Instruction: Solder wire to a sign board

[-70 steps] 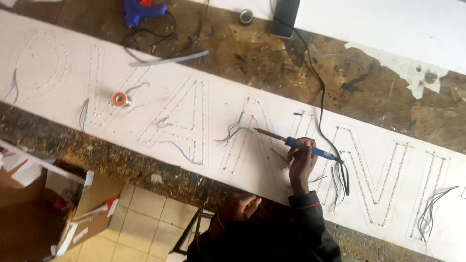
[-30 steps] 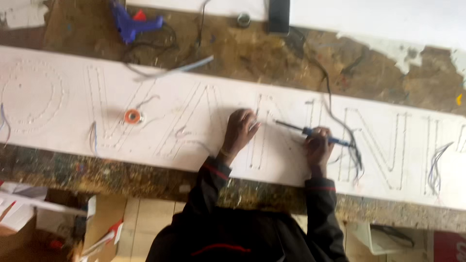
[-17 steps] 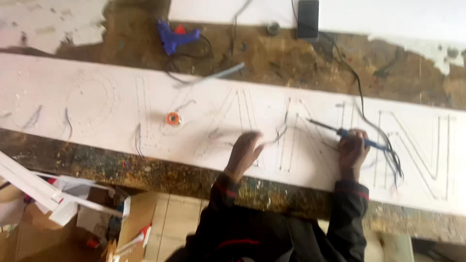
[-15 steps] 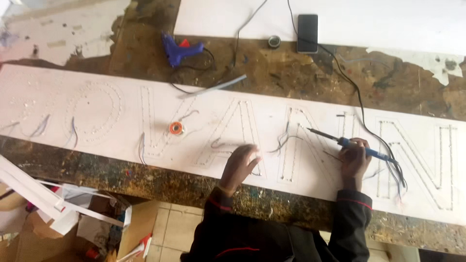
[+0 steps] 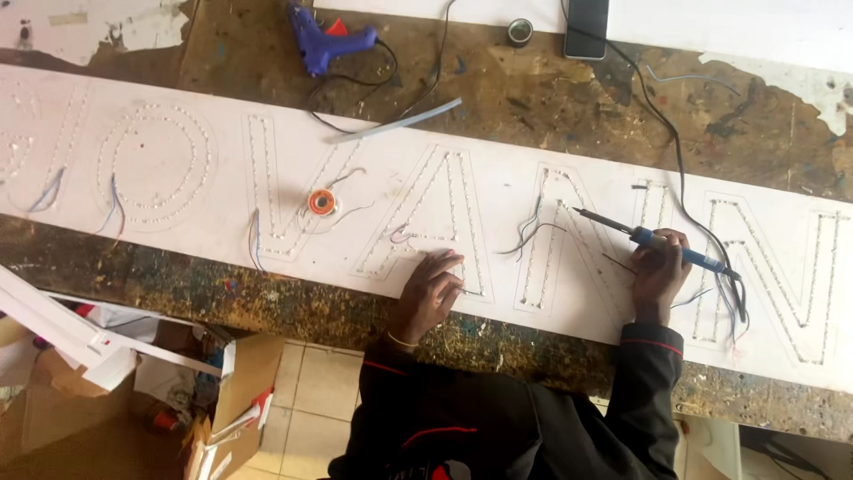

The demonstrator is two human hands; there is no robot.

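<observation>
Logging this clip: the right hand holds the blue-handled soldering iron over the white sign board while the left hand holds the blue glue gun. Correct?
Not quite. In the head view the left hand rests on the white sign board; the blue glue gun lies untouched on the bench. The right hand holds the soldering iron.

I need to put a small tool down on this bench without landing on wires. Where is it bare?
Bare bench lies between the grey stick and the phone, and right of the black cord. The white board is crowded with wire tails; the left hand and right hand, holding the soldering iron, fill its middle.
</observation>
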